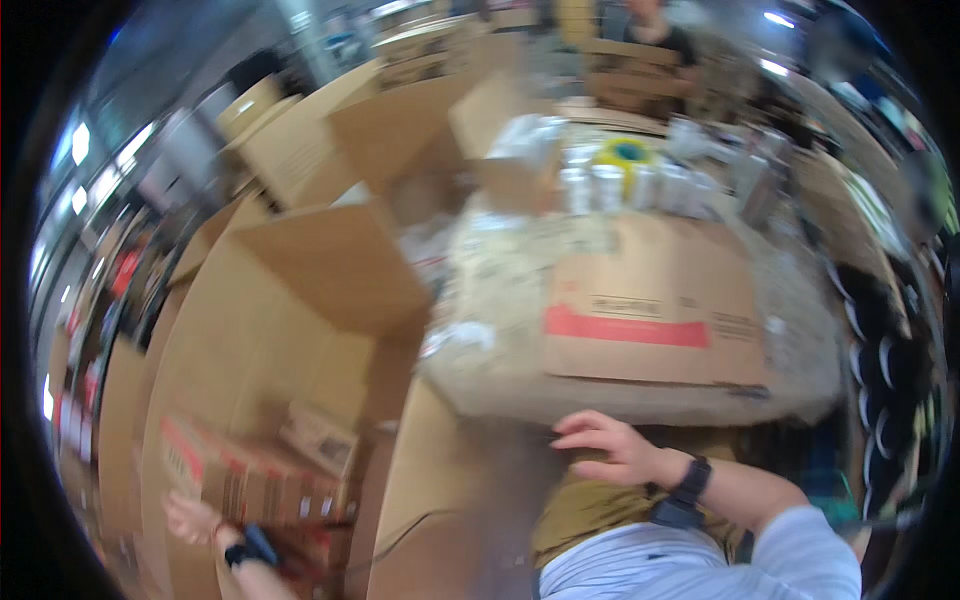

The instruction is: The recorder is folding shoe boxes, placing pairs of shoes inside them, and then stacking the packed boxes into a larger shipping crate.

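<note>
My left hand [190,520] reaches into the big open carton [250,350] at left, fingers spread just beside the small boxes [260,480]; my right hand [610,450], fingers open, rests near the desk [640,400] edge.

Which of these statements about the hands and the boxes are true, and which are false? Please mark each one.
1. The right hand holds a roll of tape. False: it is empty, fingers spread, at the near edge of the table.
2. The left hand is low inside the big open box. True.
3. A flat cardboard sheet with a red stripe lies on the table. True.
4. The yellow tape roll lies inside the big open box. False: it sits at the table's far side.
</note>
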A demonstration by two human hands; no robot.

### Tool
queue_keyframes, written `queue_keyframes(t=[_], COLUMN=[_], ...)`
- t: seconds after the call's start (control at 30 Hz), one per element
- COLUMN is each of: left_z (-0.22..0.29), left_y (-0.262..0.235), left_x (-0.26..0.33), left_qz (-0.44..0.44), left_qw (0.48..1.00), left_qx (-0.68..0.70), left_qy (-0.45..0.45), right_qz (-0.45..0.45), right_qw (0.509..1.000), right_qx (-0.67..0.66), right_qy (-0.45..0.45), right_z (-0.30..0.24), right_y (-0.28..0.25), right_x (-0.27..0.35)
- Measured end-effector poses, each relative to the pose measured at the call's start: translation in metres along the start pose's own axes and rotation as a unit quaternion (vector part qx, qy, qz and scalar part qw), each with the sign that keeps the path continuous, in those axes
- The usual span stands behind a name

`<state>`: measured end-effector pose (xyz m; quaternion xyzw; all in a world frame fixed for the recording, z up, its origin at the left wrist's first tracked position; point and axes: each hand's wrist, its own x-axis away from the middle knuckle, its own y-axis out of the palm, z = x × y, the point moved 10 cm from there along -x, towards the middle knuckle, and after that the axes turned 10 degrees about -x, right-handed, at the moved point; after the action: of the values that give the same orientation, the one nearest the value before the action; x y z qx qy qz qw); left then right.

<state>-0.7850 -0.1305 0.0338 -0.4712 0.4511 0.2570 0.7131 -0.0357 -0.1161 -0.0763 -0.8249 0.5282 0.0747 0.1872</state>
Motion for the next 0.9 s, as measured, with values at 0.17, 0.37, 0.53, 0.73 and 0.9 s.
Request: queue_keyframes(t=[0.17,0.37,0.53,0.73,0.9], left_z=[0.22,0.37,0.402,0.398,0.387], left_y=[-0.207,-0.394,-0.419,-0.407,-0.443], left_x=[0.079,0.387,0.493,0.49,0.433], left_qz=[-0.089,-0.417,-0.51,-0.528,-0.577], left_qw=[0.775,0.478,0.465,0.453,0.339], left_qx=[0.59,0.604,0.548,0.622,0.719], left_qy=[0.206,0.483,0.474,0.358,0.188], right_qz=[0.144,0.275,0.465,0.432,0.409], right_qw=[0.987,0.945,0.797,0.822,0.859], right_qx=[0.06,0.177,0.346,0.303,0.23], right_qy=[-0.024,0.032,0.172,0.212,0.203], right_z=[-0.003,-0.004,0.024,0.035,0.031], right_y=[-0.061,-0.157,-0.252,-0.234,-0.249], right_x=[0.014,0.089,0.223,0.233,0.24])
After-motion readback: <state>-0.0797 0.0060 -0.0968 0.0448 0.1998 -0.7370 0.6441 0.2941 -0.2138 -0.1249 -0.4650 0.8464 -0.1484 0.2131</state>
